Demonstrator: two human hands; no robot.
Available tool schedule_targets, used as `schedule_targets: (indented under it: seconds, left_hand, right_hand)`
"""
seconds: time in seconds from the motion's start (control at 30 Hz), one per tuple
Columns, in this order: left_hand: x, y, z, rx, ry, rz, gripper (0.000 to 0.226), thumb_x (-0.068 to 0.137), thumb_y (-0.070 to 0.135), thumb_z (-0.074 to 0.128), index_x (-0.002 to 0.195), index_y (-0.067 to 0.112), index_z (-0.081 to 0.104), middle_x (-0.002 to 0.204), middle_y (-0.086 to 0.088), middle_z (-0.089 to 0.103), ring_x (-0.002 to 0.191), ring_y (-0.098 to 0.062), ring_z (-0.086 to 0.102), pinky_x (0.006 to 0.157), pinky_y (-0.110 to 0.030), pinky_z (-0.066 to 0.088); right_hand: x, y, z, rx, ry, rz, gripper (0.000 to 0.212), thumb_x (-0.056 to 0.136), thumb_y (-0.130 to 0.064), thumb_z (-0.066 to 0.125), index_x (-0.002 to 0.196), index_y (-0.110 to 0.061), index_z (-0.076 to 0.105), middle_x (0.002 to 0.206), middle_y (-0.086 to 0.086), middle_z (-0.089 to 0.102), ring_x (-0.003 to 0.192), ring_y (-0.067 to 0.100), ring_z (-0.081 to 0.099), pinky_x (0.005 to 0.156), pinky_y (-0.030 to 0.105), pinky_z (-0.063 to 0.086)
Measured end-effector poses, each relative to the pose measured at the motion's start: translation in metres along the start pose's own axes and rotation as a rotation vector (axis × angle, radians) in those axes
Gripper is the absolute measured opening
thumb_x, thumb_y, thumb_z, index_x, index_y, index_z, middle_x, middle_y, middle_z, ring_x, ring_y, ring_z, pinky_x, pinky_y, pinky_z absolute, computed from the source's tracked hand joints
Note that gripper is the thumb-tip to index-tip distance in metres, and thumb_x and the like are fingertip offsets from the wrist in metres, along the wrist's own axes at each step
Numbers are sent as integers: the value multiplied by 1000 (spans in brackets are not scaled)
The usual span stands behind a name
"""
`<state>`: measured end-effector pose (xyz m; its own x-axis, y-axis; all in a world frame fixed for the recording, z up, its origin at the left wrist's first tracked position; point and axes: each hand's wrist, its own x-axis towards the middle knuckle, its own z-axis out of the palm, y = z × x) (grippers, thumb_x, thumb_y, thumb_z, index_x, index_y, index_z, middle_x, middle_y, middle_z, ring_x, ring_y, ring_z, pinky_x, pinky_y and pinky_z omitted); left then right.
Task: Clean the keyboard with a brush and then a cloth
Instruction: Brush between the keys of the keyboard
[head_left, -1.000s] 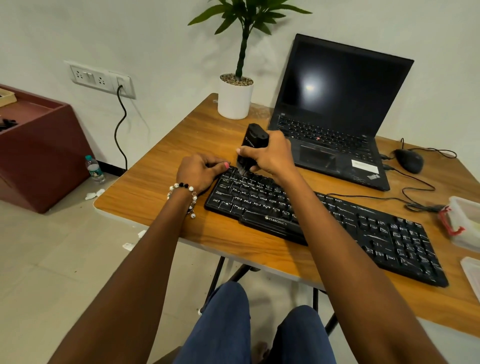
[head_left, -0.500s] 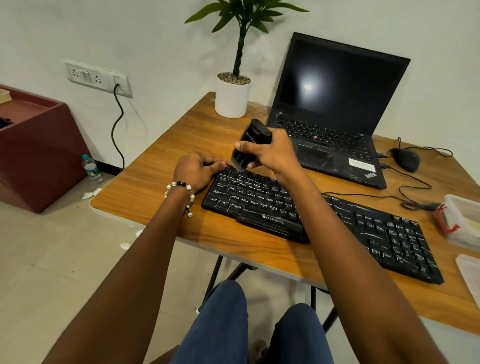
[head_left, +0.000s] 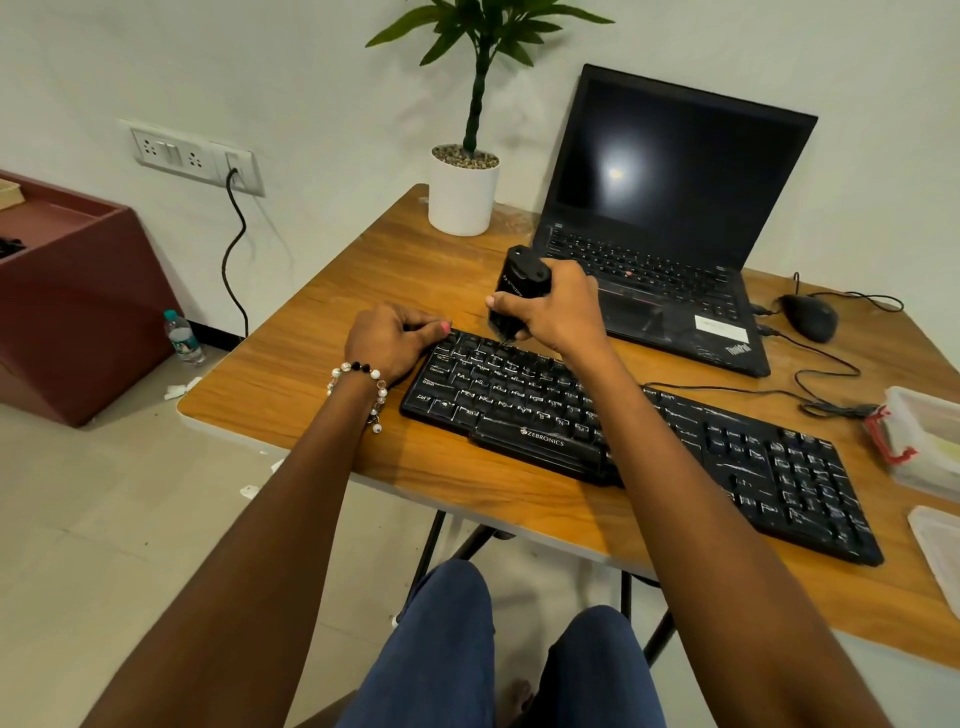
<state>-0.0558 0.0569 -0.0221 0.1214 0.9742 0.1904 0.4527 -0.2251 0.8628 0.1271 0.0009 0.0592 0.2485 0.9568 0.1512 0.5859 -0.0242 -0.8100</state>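
A black Zebronics keyboard (head_left: 639, 441) lies slantwise on the wooden surface (head_left: 322, 374), just in front of an open ThinkPad laptop (head_left: 660, 234) with a dark screen, as a person works a black brush (head_left: 514, 296) over the top key row at its left end. The right hand (head_left: 556, 312) is the working grip, fingers and thumb curled round the brush body and bristle end pointed down at the keys. The left hand (head_left: 387, 338) rests at the keyboard's left edge, fingers curled under and a pink-nailed thumb touching the corner, apparently steadying it.

The risks, as judged from here: the keyboard's near edge sits close to the surface's front edge, so a hard sweep toward the person could nudge it outward if the steadying hand lets go. Dust flicked away from the person could land on the laptop's keys just behind. The keyboard's cable (head_left: 753, 389) trails behind its right half toward the mouse (head_left: 809, 316), and a tug on the keyboard could drag on it. Pale streaks mark the keys on the right half, which suggests most of the brushing is still to do.

The bristles are largely hidden by the right hand, so whether they touch the keys cannot be told. The right forearm covers the keyboard's middle. To the keyboard's right, a clear plastic container (head_left: 924, 436) and a pale lid-like piece (head_left: 940, 551) are cut off by the frame. No cloth can be made out anywhere.
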Motion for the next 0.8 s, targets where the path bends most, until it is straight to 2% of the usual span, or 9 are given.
schedule_targets:
  seconds: [0.13, 0.23, 0.37, 0.43, 0.53, 0.6, 0.7, 0.8]
  left_hand:
    - [0, -1, 0, -4, -3, -4, 21, 81, 37, 75, 96, 23, 78, 99, 8, 75, 94, -3, 65, 87, -30, 53]
    - [-1, 1, 0, -3, 6, -8, 22, 81, 36, 75, 97, 22, 78, 100, 7, 74, 94, -1, 64, 87, -28, 52]
    - [0, 1, 0, 0, 6, -7, 21, 80, 37, 75, 96, 23, 78, 99, 8, 75, 96, -2, 65, 88, -30, 53]
    - [-1, 1, 1, 1, 11, -10, 21, 81, 37, 75, 96, 22, 78, 99, 7, 75, 95, -2, 65, 87, -29, 53]
    - [-3, 3, 0, 0, 16, 7, 21, 82, 34, 74, 97, 19, 77, 100, 5, 75, 94, -1, 64, 86, -24, 51]
    - [-3, 3, 0, -1, 16, 12, 21, 82, 34, 74, 97, 19, 77, 100, 5, 74, 95, -1, 64, 85, -24, 51]
    - [-4, 4, 0, 2, 16, 6, 21, 82, 34, 74, 97, 19, 77, 100, 6, 74, 94, -2, 65, 85, -24, 51]
    - [-4, 5, 0, 7, 21, 8, 21, 82, 34, 74, 96, 19, 77, 100, 6, 74, 94, -2, 65, 85, -26, 52]
  right_hand:
    - [-1, 2, -1, 78, -50, 39, 26, 76, -22, 84, 88, -15, 62, 95, 10, 71, 79, 28, 74, 65, 39, 62]
    - [1, 6, -3, -127, 24, 7, 39, 75, -26, 84, 105, -11, 65, 101, 9, 69, 87, 25, 70, 72, 36, 61]
    - [-5, 6, -7, 91, -14, 46, 36, 75, -23, 85, 100, -7, 65, 95, 10, 71, 71, 25, 74, 62, 36, 62]
    - [-8, 9, -9, 146, -28, 81, 32, 75, -21, 85, 97, -9, 64, 94, 10, 71, 70, 22, 74, 61, 34, 61]
    - [-7, 12, -12, 99, 26, 91, 27, 76, -20, 84, 90, -14, 62, 93, 8, 70, 72, 25, 74, 64, 37, 62]
    - [-7, 9, -13, 35, 33, 51, 29, 77, -21, 84, 94, -11, 63, 93, 7, 69, 73, 25, 73, 65, 36, 62]
    - [-10, 7, -13, 169, -26, 87, 33, 76, -19, 84, 100, -6, 64, 95, 10, 71, 73, 26, 74, 60, 32, 61]
    - [-11, 10, -14, 163, -12, 131, 33, 75, -19, 85, 98, -8, 64, 97, 11, 72, 73, 26, 74, 63, 36, 62]
